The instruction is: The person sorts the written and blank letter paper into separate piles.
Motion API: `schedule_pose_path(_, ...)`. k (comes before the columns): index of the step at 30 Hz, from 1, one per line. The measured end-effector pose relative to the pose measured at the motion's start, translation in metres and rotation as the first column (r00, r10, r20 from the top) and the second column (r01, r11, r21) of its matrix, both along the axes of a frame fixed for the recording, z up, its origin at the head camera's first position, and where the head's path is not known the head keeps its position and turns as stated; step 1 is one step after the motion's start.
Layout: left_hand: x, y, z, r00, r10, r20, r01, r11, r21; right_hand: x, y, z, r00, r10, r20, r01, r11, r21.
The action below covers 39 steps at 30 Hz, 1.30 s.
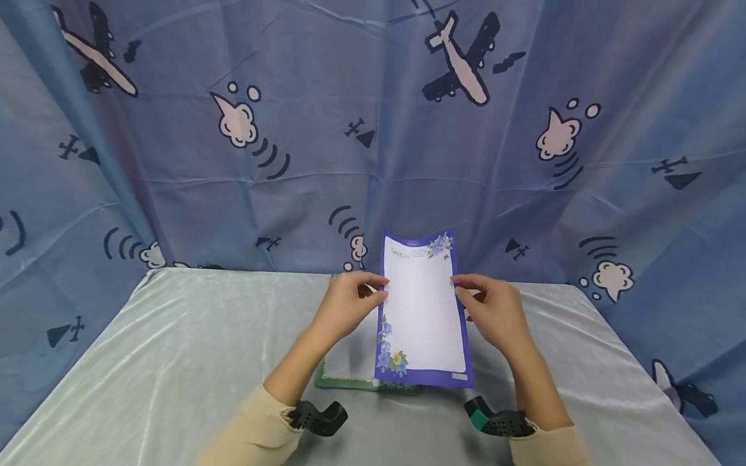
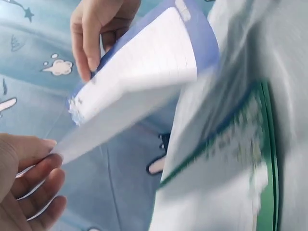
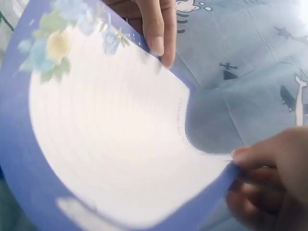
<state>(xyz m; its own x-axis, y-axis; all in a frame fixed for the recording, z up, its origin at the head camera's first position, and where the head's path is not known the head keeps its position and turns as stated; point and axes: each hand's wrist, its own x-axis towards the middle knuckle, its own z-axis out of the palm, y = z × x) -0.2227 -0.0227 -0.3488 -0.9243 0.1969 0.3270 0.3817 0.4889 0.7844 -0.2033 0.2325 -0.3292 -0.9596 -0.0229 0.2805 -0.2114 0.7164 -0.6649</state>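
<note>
A sheet of lined writing paper (image 1: 422, 307) with a purple-blue border and printed flowers is held up over the table. My left hand (image 1: 348, 303) pinches its left edge between thumb and fingers. The opposite edge is pinched by my right hand (image 1: 492, 309). In the right wrist view the sheet (image 3: 110, 115) bows into a curve between the two hands. Below it on the table lies a green-bordered stack of paper (image 2: 207, 202), partly hidden behind the raised sheet in the head view.
A pale, shiny cloth covers the table (image 1: 215, 336). Behind its far edge hangs a blue curtain (image 1: 315, 129) printed with planes and clouds. Black camera bands circle both wrists, such as the left wristband (image 1: 319, 417).
</note>
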Motion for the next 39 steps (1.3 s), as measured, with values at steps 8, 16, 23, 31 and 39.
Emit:
schedule_pose_path(8, 0.000, 0.038, 0.004, 0.998, 0.004, -0.062, -0.009, 0.997, -0.077, 0.001, 0.013, 0.005, 0.996, -0.043, -0.073, 0.048, 0.996, 0.073)
schedule_pose_path(16, -0.001, 0.056, 0.002, 1.000, -0.004, -0.006, 0.004, 1.000, 0.021, 0.001, 0.027, 0.004, 0.986, -0.114, -0.119, 0.127, 0.986, 0.105)
schedule_pose_path(23, -0.004, 0.068, -0.012, 1.000, 0.003, -0.007, -0.003, 1.000, -0.015, -0.001, 0.031, 0.002, 0.990, -0.111, -0.084, 0.120, 0.985, 0.125)
schedule_pose_path(31, -0.006, 0.079, -0.027, 1.000, 0.013, -0.005, -0.013, 0.996, -0.089, -0.003, 0.032, -0.003, 0.992, -0.112, -0.052, 0.119, 0.977, 0.177)
schedule_pose_path(39, -0.010, 0.079, -0.040, 0.998, 0.063, 0.019, -0.059, 0.989, -0.135, -0.012, 0.038, -0.018, 0.991, -0.132, -0.028, 0.135, 0.974, 0.184)
